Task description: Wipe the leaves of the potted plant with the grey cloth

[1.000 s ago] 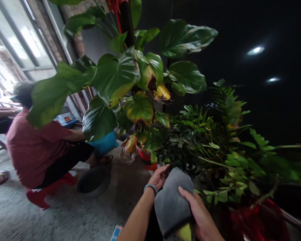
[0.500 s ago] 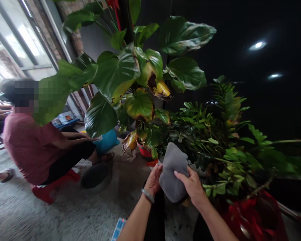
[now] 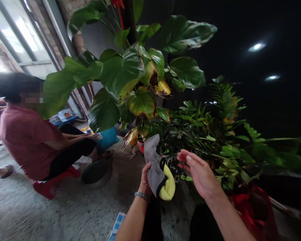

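A cloth (image 3: 154, 167), grey on one side and yellow on the other with a black edge, is folded in my left hand (image 3: 145, 180). The left fingers close round its near side, and a bangle circles that wrist. Off to the cloth's right, my right hand (image 3: 199, 172) is raised and apart from it, fingers loosely curved with nothing in them. Just beyond both hands grows a large leafy plant (image 3: 122, 68), several of its leaves yellowed and browned. A red pot (image 3: 140, 146) at its base is partly hidden by the cloth.
Lower bushy plants (image 3: 198, 130) spread to the right, above red wrapping (image 3: 256, 211). To the left a person in a pink shirt (image 3: 27, 140) sits on a red stool (image 3: 45, 187) beside a dark basin (image 3: 95, 172). A blue-and-white object (image 3: 117, 224) lies near my left forearm.
My right hand has let go of the cloth and moved right. The cloth has turned and shifted left in my left hand, so its yellow side now shows.
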`<state>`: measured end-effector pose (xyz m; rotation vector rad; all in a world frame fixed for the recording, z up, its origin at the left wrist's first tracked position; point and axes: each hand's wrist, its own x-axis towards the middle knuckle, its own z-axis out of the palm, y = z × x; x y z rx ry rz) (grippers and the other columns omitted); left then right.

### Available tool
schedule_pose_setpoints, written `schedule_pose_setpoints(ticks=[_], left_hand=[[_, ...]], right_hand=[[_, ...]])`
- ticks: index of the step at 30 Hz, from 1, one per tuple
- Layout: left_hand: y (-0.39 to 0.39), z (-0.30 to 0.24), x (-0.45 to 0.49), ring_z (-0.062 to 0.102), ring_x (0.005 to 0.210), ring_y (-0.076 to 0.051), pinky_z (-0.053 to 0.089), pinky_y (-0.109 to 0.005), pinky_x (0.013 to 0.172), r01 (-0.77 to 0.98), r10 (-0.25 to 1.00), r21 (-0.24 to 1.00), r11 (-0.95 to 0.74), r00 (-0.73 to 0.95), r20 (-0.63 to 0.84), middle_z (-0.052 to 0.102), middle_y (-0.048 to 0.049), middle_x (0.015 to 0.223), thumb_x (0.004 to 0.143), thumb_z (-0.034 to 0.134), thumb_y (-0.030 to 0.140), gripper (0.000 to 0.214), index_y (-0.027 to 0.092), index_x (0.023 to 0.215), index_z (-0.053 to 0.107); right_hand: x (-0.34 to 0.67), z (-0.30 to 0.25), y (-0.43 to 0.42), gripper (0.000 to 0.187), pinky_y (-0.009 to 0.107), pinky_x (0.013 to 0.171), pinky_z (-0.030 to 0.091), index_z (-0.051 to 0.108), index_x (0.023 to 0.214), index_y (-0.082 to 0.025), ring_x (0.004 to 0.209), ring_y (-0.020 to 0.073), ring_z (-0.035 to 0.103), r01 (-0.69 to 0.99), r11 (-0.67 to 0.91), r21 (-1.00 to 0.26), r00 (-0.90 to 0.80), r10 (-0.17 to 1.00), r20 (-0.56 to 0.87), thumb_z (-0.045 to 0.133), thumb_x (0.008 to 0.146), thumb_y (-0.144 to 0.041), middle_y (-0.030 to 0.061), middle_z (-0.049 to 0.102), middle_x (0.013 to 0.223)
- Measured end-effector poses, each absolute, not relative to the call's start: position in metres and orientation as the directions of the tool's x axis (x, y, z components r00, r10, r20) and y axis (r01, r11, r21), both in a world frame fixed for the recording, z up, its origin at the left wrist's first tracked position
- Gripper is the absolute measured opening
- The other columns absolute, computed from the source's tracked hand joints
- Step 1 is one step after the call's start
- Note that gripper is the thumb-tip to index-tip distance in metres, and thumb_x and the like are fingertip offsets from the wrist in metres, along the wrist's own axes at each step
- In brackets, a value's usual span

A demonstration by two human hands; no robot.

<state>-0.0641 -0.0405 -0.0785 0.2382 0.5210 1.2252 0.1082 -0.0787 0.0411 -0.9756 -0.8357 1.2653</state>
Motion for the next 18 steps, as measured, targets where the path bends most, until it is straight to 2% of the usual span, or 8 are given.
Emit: schedule_pose_setpoints(ticks=[2, 5, 10, 12, 13, 15, 16, 18], left_hand=[[-0.041, -0.08, -0.064, 0.067, 0.104, -0.029, 0.046, -0.038, 0.101, -0.821, 0.933, 0.456, 0.342, 0.239, -0.27, 0.075, -0.008, 0.088, 0.063, 0.074, 0.033, 0.046, 0.011, 0.102, 0.069], [-0.043, -0.08, -0.064, 0.065, 0.108, -0.031, 0.048, -0.038, 0.1, -0.808, 0.929, 0.474, 0.351, 0.236, -0.285, 0.075, -0.0084, 0.085, 0.062, 0.074, 0.032, 0.036, 0.013, 0.092, 0.07], [-0.046, -0.068, -0.065, 0.069, 0.098, -0.03, 0.051, -0.037, 0.095, -0.788, 0.929, 0.502, 0.356, 0.241, -0.28, 0.075, -0.0069, 0.078, 0.057, 0.076, 0.03, 0.023, 0.016, 0.074, 0.068], [-0.047, -0.061, -0.061, 0.071, 0.091, -0.029, 0.052, -0.037, 0.093, -0.767, 0.935, 0.54, 0.348, 0.241, -0.261, 0.075, -0.0061, 0.075, 0.055, 0.078, 0.03, 0.025, 0.015, 0.074, 0.069], [-0.047, -0.057, -0.057, 0.071, 0.087, -0.028, 0.052, -0.038, 0.091, -0.752, 0.939, 0.566, 0.338, 0.233, -0.252, 0.074, -0.0056, 0.073, 0.053, 0.08, 0.029, 0.028, 0.015, 0.075, 0.07], [-0.048, -0.049, -0.047, 0.071, 0.079, -0.027, 0.053, -0.039, 0.087, -0.71, 0.946, 0.626, 0.321, 0.215, -0.241, 0.074, -0.0052, 0.071, 0.049, 0.084, 0.026, 0.035, 0.014, 0.079, 0.071], [-0.049, -0.043, -0.04, 0.07, 0.078, -0.027, 0.053, -0.039, 0.086, -0.687, 0.949, 0.655, 0.313, 0.209, -0.235, 0.074, -0.0055, 0.072, 0.047, 0.086, 0.026, 0.04, 0.013, 0.082, 0.071], [-0.049, -0.029, -0.026, 0.07, 0.08, -0.027, 0.052, -0.04, 0.084, -0.646, 0.954, 0.703, 0.299, 0.205, -0.218, 0.074, -0.0068, 0.076, 0.049, 0.088, 0.03, 0.046, 0.012, 0.088, 0.071]], right_hand=[[0.104, 0.039, -0.08, 0.032, 0.034, 0.068, 0.049, 0.075, 0.067, -0.022, 0.072, 0.0205, 0.062, -0.392, 0.045, -0.919, 0.169, 0.985, -0.024, 0.082, 0.052, -0.048, 0.0046, 0.07, 0.07], [0.101, 0.037, -0.08, 0.028, 0.03, 0.06, 0.043, 0.067, 0.051, -0.02, 0.058, 0.0158, 0.053, -0.307, 0.133, -0.943, 0.198, 0.977, 0.073, 0.077, 0.056, -0.046, 0.0018, 0.06, 0.055], [0.105, 0.029, -0.083, 0.042, 0.029, 0.055, 0.04, 0.05, 0.038, -0.022, 0.048, 0.0127, 0.043, -0.171, 0.16, -0.972, 0.245, 0.963, 0.115, 0.071, 0.065, -0.047, -0.0017, 0.047, 0.043], [0.102, 0.021, -0.088, 0.029, 0.029, 0.061, 0.045, 0.06, 0.048, -0.022, 0.057, 0.0158, 0.053, -0.128, 0.124, -0.984, 0.213, 0.972, 0.095, 0.074, 0.06, -0.045, 0.0, 0.06, 0.054], [0.099, 0.016, -0.091, 0.022, 0.031, 0.068, 0.049, 0.068, 0.062, -0.023, 0.067, 0.0192, 0.06, -0.114, 0.105, -0.988, 0.179, 0.98, 0.084, 0.077, 0.056, -0.042, 0.0017, 0.068, 0.067], [0.091, 0.006, -0.099, 0.047, 0.036, 0.083, 0.05, 0.073, 0.092, -0.024, 0.093, 0.0265, 0.065, -0.086, 0.076, -0.993, 0.15, 0.987, 0.062, 0.082, 0.048, -0.036, 0.0051, 0.074, 0.096], [0.088, 0.001, -0.101, 0.056, 0.038, 0.088, 0.049, 0.072, 0.1, -0.024, 0.101, 0.0286, 0.064, -0.071, 0.066, -0.995, 0.171, 0.984, 0.053, 0.083, 0.046, -0.035, 0.0063, 0.074, 0.103], [0.088, -0.002, -0.102, 0.054, 0.04, 0.089, 0.05, 0.072, 0.1, -0.022, 0.101, 0.0299, 0.065, -0.057, 0.061, -0.997, 0.256, 0.966, 0.044, 0.083, 0.049, -0.037, 0.0076, 0.075, 0.101]])
